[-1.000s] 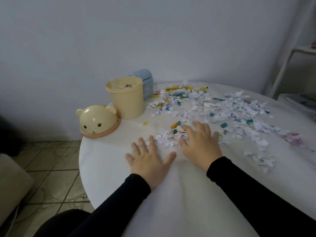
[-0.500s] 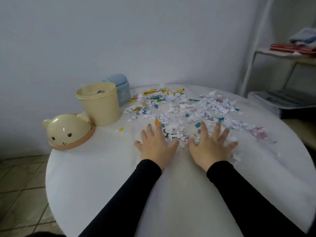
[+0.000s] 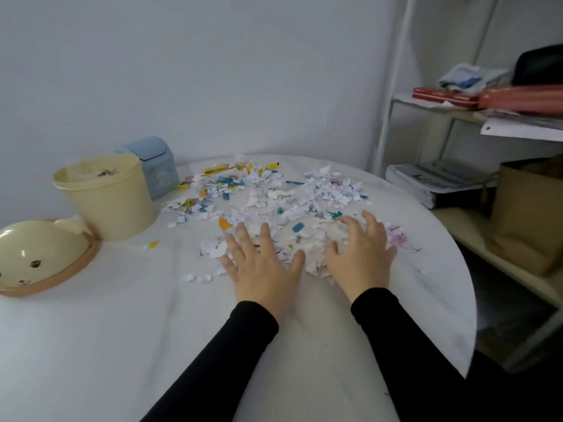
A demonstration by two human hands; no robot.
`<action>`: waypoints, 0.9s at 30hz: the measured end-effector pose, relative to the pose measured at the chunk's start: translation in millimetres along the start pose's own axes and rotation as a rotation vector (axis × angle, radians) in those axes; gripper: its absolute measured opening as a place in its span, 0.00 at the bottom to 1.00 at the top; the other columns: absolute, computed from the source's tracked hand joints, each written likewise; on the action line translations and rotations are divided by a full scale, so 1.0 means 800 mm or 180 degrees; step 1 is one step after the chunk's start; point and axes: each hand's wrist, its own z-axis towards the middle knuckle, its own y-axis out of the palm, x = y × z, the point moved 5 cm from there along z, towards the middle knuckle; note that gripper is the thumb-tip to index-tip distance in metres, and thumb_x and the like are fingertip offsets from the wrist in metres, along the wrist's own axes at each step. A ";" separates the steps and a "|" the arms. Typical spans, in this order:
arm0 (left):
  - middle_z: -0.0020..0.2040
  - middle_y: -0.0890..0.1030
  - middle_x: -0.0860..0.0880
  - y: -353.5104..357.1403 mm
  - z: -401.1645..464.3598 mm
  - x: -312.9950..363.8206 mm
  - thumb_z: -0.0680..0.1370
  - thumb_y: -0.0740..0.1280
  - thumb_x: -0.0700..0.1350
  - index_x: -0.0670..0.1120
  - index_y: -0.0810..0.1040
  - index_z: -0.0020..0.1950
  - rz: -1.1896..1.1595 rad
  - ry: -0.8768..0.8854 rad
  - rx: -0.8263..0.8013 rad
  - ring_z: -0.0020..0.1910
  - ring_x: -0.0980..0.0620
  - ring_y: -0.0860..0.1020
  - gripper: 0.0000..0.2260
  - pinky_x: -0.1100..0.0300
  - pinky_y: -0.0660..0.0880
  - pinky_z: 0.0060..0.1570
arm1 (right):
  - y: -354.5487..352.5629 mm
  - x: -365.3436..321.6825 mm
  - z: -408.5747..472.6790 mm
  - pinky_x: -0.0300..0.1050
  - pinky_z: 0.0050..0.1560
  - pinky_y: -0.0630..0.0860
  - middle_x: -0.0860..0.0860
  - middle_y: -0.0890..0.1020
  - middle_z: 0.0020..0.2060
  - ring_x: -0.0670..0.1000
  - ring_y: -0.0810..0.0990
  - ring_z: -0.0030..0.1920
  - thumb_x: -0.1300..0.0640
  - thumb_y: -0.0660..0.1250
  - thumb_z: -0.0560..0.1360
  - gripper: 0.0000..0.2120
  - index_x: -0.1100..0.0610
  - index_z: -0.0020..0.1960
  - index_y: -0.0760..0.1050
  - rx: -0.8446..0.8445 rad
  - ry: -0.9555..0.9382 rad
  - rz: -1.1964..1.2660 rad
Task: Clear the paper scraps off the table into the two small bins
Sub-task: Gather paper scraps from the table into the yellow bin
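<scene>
White paper scraps point(image 3: 283, 205), mixed with teal, yellow and orange bits, are still lying spread across the middle of the round white desk point(image 3: 122, 345), from frame centre up toward its far edge.

Head view: left hand point(image 3: 262, 263) is lying flat on the near edge of the pile, fingers straight and spread, gripping nothing. Right hand point(image 3: 361, 254) is sitting just beside it, fingers spread and slightly arched over the scraps, nothing pinched as far as can be seen. So each hand's grip is wide open and empty.

Cream bin point(image 3: 106, 193) is standing at left of frame, lid off, a few scraps showing inside near the rim. Its bear-face lid point(image 3: 39, 254) is lying on the desk at the far left edge of frame. Blue bin point(image 3: 155, 166) is standing behind the cream one, flap closed, contents hidden.

Progress: early, judging by the pile. Nearly all scraps are still sitting on the desk, plus strays at the pile's left and right fringes. Gathering looks like the step in hand; transfer into both bins is mostly left.
</scene>
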 end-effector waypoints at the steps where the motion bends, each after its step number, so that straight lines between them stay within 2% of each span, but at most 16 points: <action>1: 0.77 0.36 0.44 0.005 -0.005 0.009 0.75 0.54 0.67 0.53 0.42 0.77 0.0025 0.0060 -0.0098 0.75 0.41 0.35 0.38 0.42 0.38 0.72 | -0.003 0.016 0.006 0.65 0.71 0.55 0.52 0.54 0.75 0.58 0.50 0.76 0.49 0.63 0.74 0.26 0.47 0.71 0.64 -0.0072 0.0259 -0.0093; 4: 0.76 0.33 0.44 0.029 -0.014 0.028 0.71 0.54 0.72 0.53 0.36 0.77 0.0098 0.0039 -0.0464 0.75 0.40 0.33 0.44 0.40 0.38 0.71 | -0.008 0.051 0.020 0.68 0.71 0.46 0.56 0.43 0.77 0.63 0.40 0.76 0.43 0.62 0.74 0.35 0.49 0.76 0.52 -0.0330 0.0904 -0.0299; 6: 0.76 0.32 0.44 0.040 -0.011 0.038 0.70 0.55 0.73 0.54 0.34 0.76 0.0202 -0.0008 -0.0580 0.74 0.40 0.32 0.46 0.39 0.38 0.71 | -0.004 0.070 0.029 0.67 0.71 0.44 0.58 0.39 0.76 0.65 0.39 0.75 0.38 0.59 0.74 0.39 0.50 0.78 0.44 -0.0550 0.1212 -0.0428; 8: 0.76 0.32 0.43 0.046 -0.001 0.043 0.71 0.55 0.72 0.53 0.35 0.76 0.0297 -0.0058 -0.0604 0.74 0.39 0.33 0.45 0.38 0.39 0.70 | 0.004 0.076 0.039 0.63 0.73 0.43 0.61 0.41 0.76 0.66 0.41 0.75 0.36 0.57 0.75 0.41 0.52 0.78 0.41 -0.0711 0.1259 -0.0324; 10: 0.76 0.34 0.42 0.046 0.011 0.041 0.74 0.53 0.69 0.52 0.36 0.77 0.0352 -0.0123 -0.0573 0.75 0.38 0.34 0.41 0.37 0.40 0.70 | 0.014 0.070 0.047 0.59 0.74 0.44 0.62 0.44 0.76 0.66 0.43 0.75 0.36 0.55 0.76 0.40 0.53 0.78 0.42 -0.0799 0.1019 -0.0239; 13: 0.77 0.35 0.42 0.042 0.027 0.029 0.78 0.51 0.62 0.51 0.39 0.78 0.0398 -0.0226 -0.0464 0.75 0.38 0.34 0.34 0.38 0.40 0.70 | 0.030 0.047 0.053 0.57 0.74 0.47 0.59 0.51 0.77 0.65 0.48 0.75 0.37 0.52 0.77 0.35 0.54 0.77 0.50 -0.0922 0.0343 -0.0449; 15: 0.77 0.36 0.42 0.033 0.033 0.016 0.79 0.51 0.60 0.52 0.42 0.78 0.0401 -0.0292 -0.0402 0.75 0.38 0.34 0.32 0.38 0.39 0.70 | 0.038 0.024 0.049 0.56 0.73 0.50 0.56 0.56 0.76 0.62 0.53 0.75 0.39 0.53 0.78 0.31 0.52 0.76 0.54 -0.1023 -0.0185 -0.0321; 17: 0.77 0.36 0.43 0.020 0.034 0.002 0.79 0.52 0.60 0.53 0.44 0.78 0.0352 -0.0370 -0.0337 0.75 0.39 0.34 0.31 0.36 0.40 0.70 | 0.039 0.004 0.041 0.57 0.72 0.52 0.52 0.56 0.76 0.57 0.54 0.75 0.43 0.54 0.79 0.27 0.50 0.75 0.58 -0.1026 -0.0571 -0.0141; 19: 0.77 0.36 0.43 0.006 0.032 -0.011 0.78 0.52 0.62 0.54 0.42 0.77 0.0305 -0.0502 -0.0253 0.75 0.38 0.35 0.32 0.35 0.41 0.69 | 0.032 -0.004 0.035 0.63 0.72 0.49 0.50 0.52 0.77 0.56 0.50 0.76 0.44 0.55 0.79 0.26 0.48 0.75 0.58 -0.0808 -0.0613 -0.0184; 22: 0.77 0.37 0.43 -0.007 0.028 -0.039 0.77 0.52 0.65 0.55 0.38 0.77 0.0208 -0.0939 -0.0261 0.75 0.37 0.37 0.35 0.34 0.43 0.69 | 0.025 0.007 0.031 0.69 0.70 0.44 0.54 0.45 0.77 0.62 0.43 0.76 0.39 0.54 0.77 0.30 0.47 0.76 0.52 -0.0689 0.0000 -0.0442; 24: 0.77 0.39 0.41 -0.007 0.025 -0.053 0.77 0.52 0.64 0.52 0.38 0.77 0.0181 -0.1164 -0.0349 0.75 0.36 0.39 0.36 0.37 0.42 0.70 | 0.032 0.018 0.030 0.67 0.71 0.43 0.58 0.42 0.77 0.65 0.41 0.75 0.37 0.53 0.77 0.34 0.49 0.77 0.46 -0.0927 0.0405 -0.0406; 25: 0.78 0.40 0.40 -0.005 0.024 -0.054 0.77 0.53 0.63 0.50 0.39 0.77 0.0128 -0.1161 -0.0376 0.76 0.37 0.40 0.36 0.39 0.42 0.71 | 0.036 0.017 0.030 0.64 0.72 0.44 0.59 0.42 0.77 0.65 0.42 0.75 0.39 0.53 0.78 0.34 0.50 0.78 0.45 -0.1027 0.0401 -0.0324; 27: 0.78 0.43 0.40 0.002 0.026 -0.044 0.79 0.54 0.57 0.47 0.41 0.78 -0.0083 -0.0940 -0.0333 0.76 0.39 0.42 0.34 0.43 0.44 0.72 | 0.044 0.002 0.030 0.56 0.74 0.46 0.58 0.46 0.77 0.62 0.46 0.76 0.47 0.53 0.80 0.30 0.52 0.78 0.47 -0.1129 -0.0056 0.0059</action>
